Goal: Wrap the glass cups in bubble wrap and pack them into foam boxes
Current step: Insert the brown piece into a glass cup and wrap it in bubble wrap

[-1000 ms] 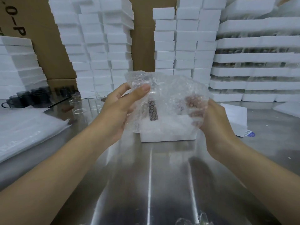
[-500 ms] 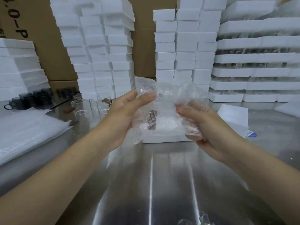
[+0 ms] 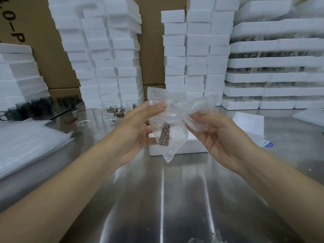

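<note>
Above the steel table I hold a glass cup with a brown handle (image 3: 165, 137), bundled in clear bubble wrap (image 3: 177, 116). My left hand (image 3: 138, 130) grips the bundle from the left, thumb across its top. My right hand (image 3: 217, 135) pinches the loose right end of the wrap between thumb and fingers. An open white foam box (image 3: 194, 146) sits on the table right behind the bundle. The cup's body is mostly hidden by the wrap.
Several bare clear glass cups (image 3: 98, 114) and dark cups (image 3: 29, 107) stand at the left back. A pile of bubble wrap sheets (image 3: 26, 146) lies at the left. A foam lid (image 3: 249, 123) lies at the right. Foam box stacks (image 3: 192, 55) line the back.
My right hand has come out from behind the wrap and folded its right side inward, now pinching the loose end. The bundle has become narrower and more crumpled. My left hand stays in place.
</note>
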Demonstrator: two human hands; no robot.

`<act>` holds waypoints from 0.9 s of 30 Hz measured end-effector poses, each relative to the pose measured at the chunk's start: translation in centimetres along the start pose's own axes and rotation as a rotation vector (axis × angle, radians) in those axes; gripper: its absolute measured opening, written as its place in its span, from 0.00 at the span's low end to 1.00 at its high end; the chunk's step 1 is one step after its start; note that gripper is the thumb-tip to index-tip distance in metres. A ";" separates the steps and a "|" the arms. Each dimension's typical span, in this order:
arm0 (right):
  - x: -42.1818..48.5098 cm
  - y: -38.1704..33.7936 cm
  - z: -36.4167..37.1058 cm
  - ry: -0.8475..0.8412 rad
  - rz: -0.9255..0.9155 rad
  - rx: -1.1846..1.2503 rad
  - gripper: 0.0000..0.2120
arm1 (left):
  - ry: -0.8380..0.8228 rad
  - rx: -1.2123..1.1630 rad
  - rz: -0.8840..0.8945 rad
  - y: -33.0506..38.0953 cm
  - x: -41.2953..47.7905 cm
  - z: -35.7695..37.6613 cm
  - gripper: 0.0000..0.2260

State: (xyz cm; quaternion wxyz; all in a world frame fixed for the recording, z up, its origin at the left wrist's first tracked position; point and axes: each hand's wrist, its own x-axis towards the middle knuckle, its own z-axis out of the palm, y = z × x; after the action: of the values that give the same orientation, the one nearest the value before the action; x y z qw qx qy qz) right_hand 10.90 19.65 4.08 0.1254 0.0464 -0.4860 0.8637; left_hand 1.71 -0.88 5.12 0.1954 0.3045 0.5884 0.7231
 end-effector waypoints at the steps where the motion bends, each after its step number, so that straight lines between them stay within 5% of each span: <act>1: 0.0 0.0 -0.1 -0.019 -0.013 -0.008 0.16 | 0.003 -0.023 -0.009 0.1 0.0 0.1 0.30; 7: 0.3 0.0 -0.2 -0.106 -0.127 -0.141 0.14 | -0.038 -0.112 -0.010 0.3 -0.3 0.5 0.25; 12: -0.1 1.1 0.1 -0.177 -0.230 -0.560 0.36 | -0.021 -0.075 0.011 0.4 -0.5 0.6 0.26; 15: -0.3 2.0 0.4 -0.107 -0.263 -0.717 0.41 | 0.006 -0.096 -0.002 0.3 -0.4 0.7 0.28; 21: -0.1 1.5 0.5 0.086 -0.091 -0.500 0.20 | 0.061 -0.133 -0.036 -0.3 -0.2 1.1 0.42; 27: -0.2 1.4 0.7 0.044 -0.017 -0.204 0.17 | 0.028 -0.171 -0.026 -0.8 -0.2 2.1 0.33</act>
State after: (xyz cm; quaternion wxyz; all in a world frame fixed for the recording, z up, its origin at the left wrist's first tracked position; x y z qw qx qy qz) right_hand 10.72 18.35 3.25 0.1474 0.0183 -0.5681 0.8095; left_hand 3.17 0.68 4.58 0.2219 0.2690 0.5308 0.7724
